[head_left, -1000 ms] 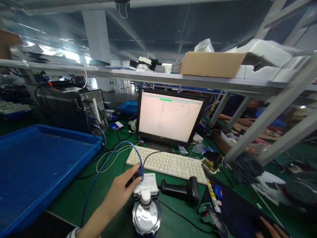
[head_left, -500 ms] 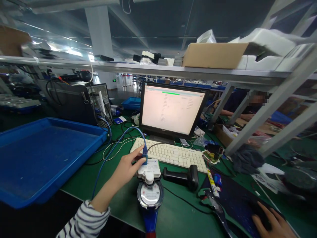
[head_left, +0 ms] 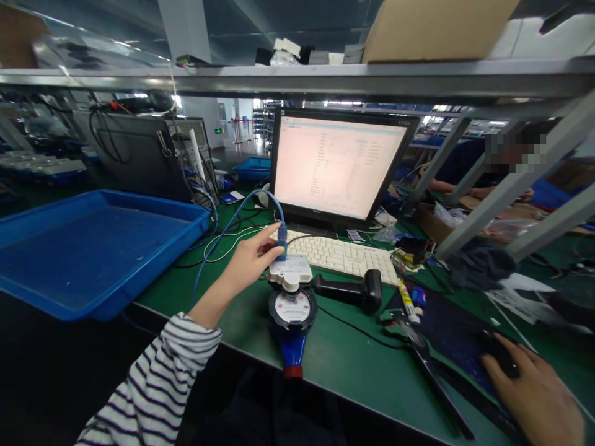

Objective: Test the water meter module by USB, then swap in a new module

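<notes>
left fingers pinch blue connector — right fingers around black mouse — monitor lit

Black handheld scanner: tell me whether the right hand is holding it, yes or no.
No, the right hand is on the black mouse, while the scanner lies apart on the green table.

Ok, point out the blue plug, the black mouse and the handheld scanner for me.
Blue plug (head_left: 282,233): head view, on its upper body, above the thumb tip.
Black mouse (head_left: 502,356): head view, on its exposed top.
Handheld scanner (head_left: 346,291): head view, on its handle, near the head.
</notes>
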Action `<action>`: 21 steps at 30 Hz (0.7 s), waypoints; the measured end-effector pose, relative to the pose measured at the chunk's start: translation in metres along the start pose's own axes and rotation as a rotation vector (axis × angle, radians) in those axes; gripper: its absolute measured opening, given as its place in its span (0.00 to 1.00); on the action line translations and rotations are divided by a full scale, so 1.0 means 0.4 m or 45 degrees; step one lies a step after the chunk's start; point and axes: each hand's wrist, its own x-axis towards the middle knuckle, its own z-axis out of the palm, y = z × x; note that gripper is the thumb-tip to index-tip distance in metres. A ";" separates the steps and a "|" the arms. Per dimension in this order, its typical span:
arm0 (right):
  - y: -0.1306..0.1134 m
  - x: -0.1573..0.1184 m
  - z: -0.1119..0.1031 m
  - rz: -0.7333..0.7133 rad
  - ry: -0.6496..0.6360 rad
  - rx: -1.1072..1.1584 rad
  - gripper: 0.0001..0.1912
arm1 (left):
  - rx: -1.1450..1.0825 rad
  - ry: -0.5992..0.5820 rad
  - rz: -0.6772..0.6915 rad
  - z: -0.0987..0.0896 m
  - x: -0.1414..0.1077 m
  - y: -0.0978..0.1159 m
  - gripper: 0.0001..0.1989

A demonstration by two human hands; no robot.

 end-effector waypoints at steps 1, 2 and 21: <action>-0.001 0.000 -0.001 0.006 -0.004 -0.008 0.42 | -0.009 0.004 0.003 0.000 -0.001 0.000 0.28; -0.003 -0.001 -0.001 0.013 -0.006 -0.013 0.42 | -0.011 0.007 0.011 0.000 -0.001 0.001 0.28; -0.011 -0.005 -0.015 -0.004 -0.007 -0.027 0.41 | 0.060 0.020 0.114 0.005 -0.009 -0.009 0.26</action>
